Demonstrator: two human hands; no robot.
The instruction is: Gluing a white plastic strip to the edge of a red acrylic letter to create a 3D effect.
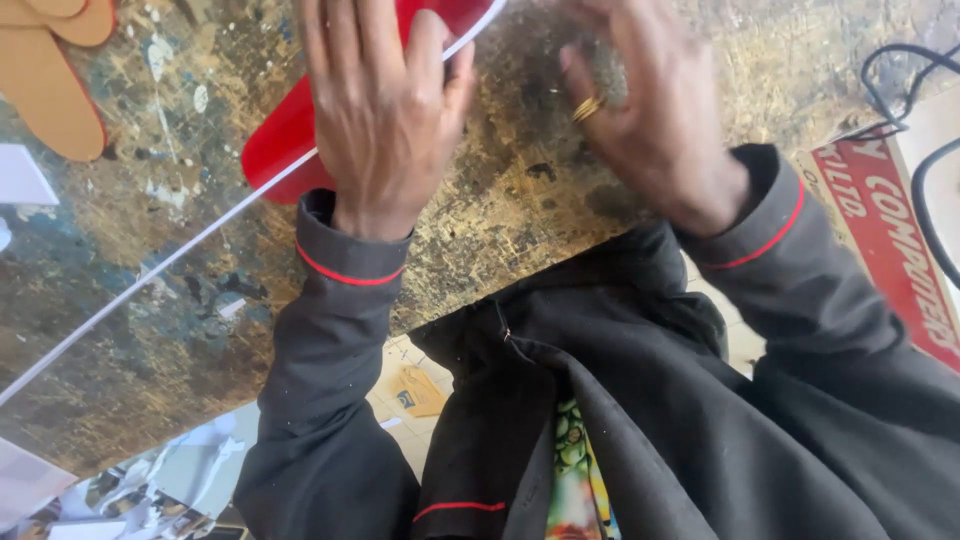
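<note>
My left hand (pixel 385 110) lies flat, fingers spread, pressing down on a red shoe-sole-shaped sheet (pixel 275 150) on the stained workbench (pixel 500 220). A thin white strip (pixel 180 255) runs diagonally across the bench and passes under that hand. To the right, my right hand (pixel 645 120), wearing a gold ring, rests on the bare bench top with fingers apart and holds nothing; it looks slightly blurred. Both arms wear dark sleeves with red piping.
Tan sole-shaped cutouts (pixel 45 80) lie at the top left. A red printed board (pixel 890 230) and black cables (pixel 915 110) sit at the right. The bench's near edge runs diagonally; scraps of paper (pixel 415 390) litter the tiled floor below.
</note>
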